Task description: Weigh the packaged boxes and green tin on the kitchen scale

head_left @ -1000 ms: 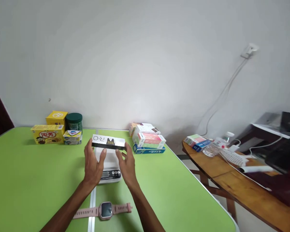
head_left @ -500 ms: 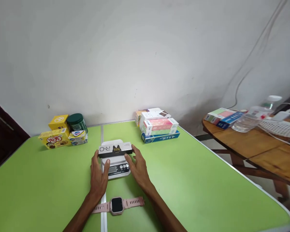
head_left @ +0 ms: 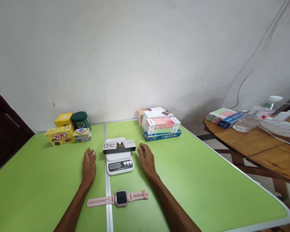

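A long white-and-black box marked "R&O" lies crosswise on the white kitchen scale, its ends overhanging the weighing plate. To the left of the scale, my left hand is empty, its fingers loosely extended and apart from the box. My right hand is just off the box's right end, open and holding nothing, with its fingers slightly bent. In front of the scale a pink-strapped smartwatch lies flat across the table's metal seam.
On the green table, yellow boxes, a small box and a green-lidded jar stand back left. Several stacked boxes are back right. A wooden side table holds a plastic bottle and boxes.
Both hands have let go of the white-and-black box and moved apart, left and right. The box came down onto the scale. The camera view has turned right.
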`<control>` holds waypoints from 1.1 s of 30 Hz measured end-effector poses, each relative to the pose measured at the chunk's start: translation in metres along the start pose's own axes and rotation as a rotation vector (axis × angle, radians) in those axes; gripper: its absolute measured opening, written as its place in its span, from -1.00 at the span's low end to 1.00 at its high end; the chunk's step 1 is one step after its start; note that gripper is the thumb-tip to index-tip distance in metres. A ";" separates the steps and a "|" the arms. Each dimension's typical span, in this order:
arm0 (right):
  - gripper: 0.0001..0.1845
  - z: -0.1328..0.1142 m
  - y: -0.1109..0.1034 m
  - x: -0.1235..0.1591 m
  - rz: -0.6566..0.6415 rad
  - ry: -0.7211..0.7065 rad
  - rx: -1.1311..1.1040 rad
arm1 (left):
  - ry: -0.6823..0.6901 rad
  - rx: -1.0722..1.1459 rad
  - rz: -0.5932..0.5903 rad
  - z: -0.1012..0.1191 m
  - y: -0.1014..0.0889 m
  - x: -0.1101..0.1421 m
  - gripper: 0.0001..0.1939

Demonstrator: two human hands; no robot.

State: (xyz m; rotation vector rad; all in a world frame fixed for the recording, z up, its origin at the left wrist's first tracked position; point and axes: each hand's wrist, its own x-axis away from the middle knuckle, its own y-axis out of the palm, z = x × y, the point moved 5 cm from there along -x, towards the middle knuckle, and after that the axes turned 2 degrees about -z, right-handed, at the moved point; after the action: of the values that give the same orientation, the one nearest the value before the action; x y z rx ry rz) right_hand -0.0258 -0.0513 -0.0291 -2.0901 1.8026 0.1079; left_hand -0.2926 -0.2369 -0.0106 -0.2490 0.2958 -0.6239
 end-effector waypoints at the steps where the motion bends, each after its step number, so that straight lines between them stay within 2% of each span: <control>1: -0.40 -0.003 0.000 0.002 -0.007 0.006 -0.025 | 0.005 0.002 -0.003 0.001 0.001 0.002 -0.38; 4: -0.43 -0.017 -0.002 0.011 -0.015 0.012 -0.104 | 0.056 -0.014 -0.018 0.008 0.006 0.010 -0.37; 9: -0.45 -0.043 0.007 0.030 -0.053 -0.078 -0.163 | 0.268 -0.171 -0.098 0.033 0.029 0.029 -0.37; 13: -0.45 -0.053 0.012 0.036 -0.072 -0.084 -0.185 | 0.269 -0.187 -0.103 0.047 0.041 0.036 -0.32; 15: -0.43 -0.057 0.005 0.033 -0.048 -0.075 -0.190 | 0.269 -0.169 -0.105 0.058 0.047 0.036 -0.32; 17: -0.40 -0.060 -0.011 0.022 0.022 -0.066 -0.177 | 0.310 -0.145 -0.127 0.078 0.059 0.034 -0.32; 20: -0.34 -0.063 -0.051 -0.006 0.172 -0.081 -0.104 | 0.399 -0.100 -0.210 0.117 0.095 0.030 -0.29; 23: -0.28 -0.063 -0.100 -0.047 0.317 -0.135 0.013 | 0.490 -0.068 -0.346 0.154 0.150 0.024 -0.24; 26: -0.27 -0.055 -0.141 -0.088 0.395 -0.191 0.117 | 0.553 -0.051 -0.424 0.177 0.207 0.014 -0.21; 28: -0.25 -0.044 -0.157 -0.113 0.398 -0.199 0.174 | 0.552 -0.054 -0.442 0.181 0.238 0.005 -0.20; 30: -0.20 -0.030 -0.163 -0.132 0.384 -0.186 0.222 | 0.534 -0.074 -0.463 0.181 0.262 -0.004 -0.19; 33: -0.17 -0.013 -0.162 -0.148 0.352 -0.164 0.277 | 0.522 -0.120 -0.501 0.181 0.281 -0.010 -0.15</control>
State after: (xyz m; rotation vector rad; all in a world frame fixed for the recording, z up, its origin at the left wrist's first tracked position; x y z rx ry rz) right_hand 0.1021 0.1010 0.0648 -1.5197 1.9411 0.1111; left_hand -0.0879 0.0153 0.0708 -0.2747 0.7882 -1.1697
